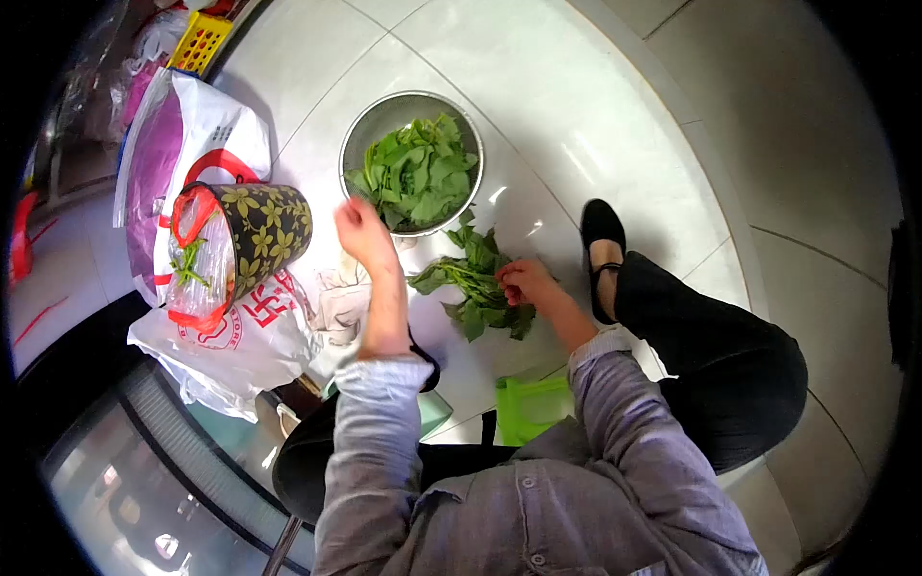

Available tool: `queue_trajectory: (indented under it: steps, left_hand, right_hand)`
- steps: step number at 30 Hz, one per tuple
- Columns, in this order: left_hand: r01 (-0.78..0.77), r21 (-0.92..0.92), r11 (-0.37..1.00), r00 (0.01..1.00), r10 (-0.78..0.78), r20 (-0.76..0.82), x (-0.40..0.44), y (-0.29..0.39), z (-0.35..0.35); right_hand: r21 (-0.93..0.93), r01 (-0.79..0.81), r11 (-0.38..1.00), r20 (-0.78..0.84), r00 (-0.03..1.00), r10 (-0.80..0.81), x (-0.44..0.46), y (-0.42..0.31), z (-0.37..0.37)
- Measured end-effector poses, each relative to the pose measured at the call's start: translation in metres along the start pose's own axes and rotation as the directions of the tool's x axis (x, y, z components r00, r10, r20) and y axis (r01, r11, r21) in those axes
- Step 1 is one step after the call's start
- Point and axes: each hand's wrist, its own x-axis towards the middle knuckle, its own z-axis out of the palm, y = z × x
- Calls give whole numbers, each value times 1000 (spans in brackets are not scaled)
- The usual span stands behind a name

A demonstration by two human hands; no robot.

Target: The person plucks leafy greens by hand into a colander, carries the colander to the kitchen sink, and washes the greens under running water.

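Observation:
A metal strainer basket (351, 134) stands on the tiled floor, heaped with picked green leaves (423, 178). My left hand (365, 235) is beside its lower left rim, fingers curled together; whether anything small is between them I cannot make out. Below the basket lies a loose bunch of leafy greens (471, 278) with its stems and leaves spread on the floor. My right hand (526, 283) is at the right side of this bunch, its fingers closed on the greens.
To the left, a flowered black bin (272, 230) lined with a plastic bag holds green stems (189, 264). White and purple plastic bags (226, 134) surround it. A yellow basket (200, 43) is at the top left. A bright green stool (531, 408) is below me, and my black shoe (602, 226) is right.

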Motion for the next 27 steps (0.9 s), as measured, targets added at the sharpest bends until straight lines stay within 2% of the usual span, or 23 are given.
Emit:
queue_trajectory:
  steps: [1, 2, 3, 4, 5, 7, 10, 13, 14, 17, 18, 19, 21, 25, 27]
  left_hand:
    - [100, 32, 994, 995, -100, -9, -21, -23, -14]
    - [148, 137, 980, 986, -156, 57, -36, -56, -30]
    - [184, 187, 965, 978, -199, 68, -43, -133, -43]
    - [141, 341, 930, 973, -193, 125, -64, -140, -54]
    - [2, 488, 873, 974, -113, 198, -80, -123, -58]
    - [-120, 493, 862, 948, -48, 315, -95, -116, -62]
    - [5, 580, 815, 993, -73, 93, -94, -125, -68]
    - [122, 605, 786, 989, -149, -6, -68, -152, -78]
    - [55, 584, 810, 991, -118, 70, -62, -162, -80]
    - [325, 330, 886, 872, -416, 259, -65, -156, -72]
    - [228, 366, 902, 889, -346, 299, -73, -154, -67]
    - [10, 321, 947, 941, -117, 317, -83, -144, -59]
    - [-195, 463, 864, 891, -41, 451, -94, -120, -54]
    - [-332, 526, 783, 888, 72, 455, -101, -103, -60]
    - [-330, 517, 790, 894, 86, 440, -102, -90, -62]
  right_hand:
    - [-7, -9, 1000, 16, 1000, 9, 4, 3, 2]
    - [-14, -5, 1000, 41, 999, 6, 6, 3, 5]
    - [-21, 1, 1000, 62, 998, 0, 7, 0, 7]
    - [-27, 5, 1000, 82, 997, -3, 7, 1, 8]
    - [-16, -6, 1000, 67, 998, 7, 7, 0, 9]
    - [10, -24, 1000, 33, 999, 24, 7, -1, 10]
    - [28, -37, 999, 21, 999, 37, 8, -6, 6]
    - [45, -23, 999, 35, 999, 22, 11, -9, 8]
    - [41, -14, 999, 40, 999, 13, 12, -11, 9]
    - [25, 14, 1000, 82, 996, -16, 15, -19, 24]
    - [9, 32, 999, 114, 993, -33, 14, -30, 34]
    - [-7, 52, 999, 146, 988, -50, 13, -40, 44]
    - [-18, 112, 994, 186, 977, -106, 16, -52, 63]
    - [-42, 156, 987, 213, 966, -143, 12, -60, 78]
    - [-78, 166, 983, 145, 977, -153, 1, -73, 102]
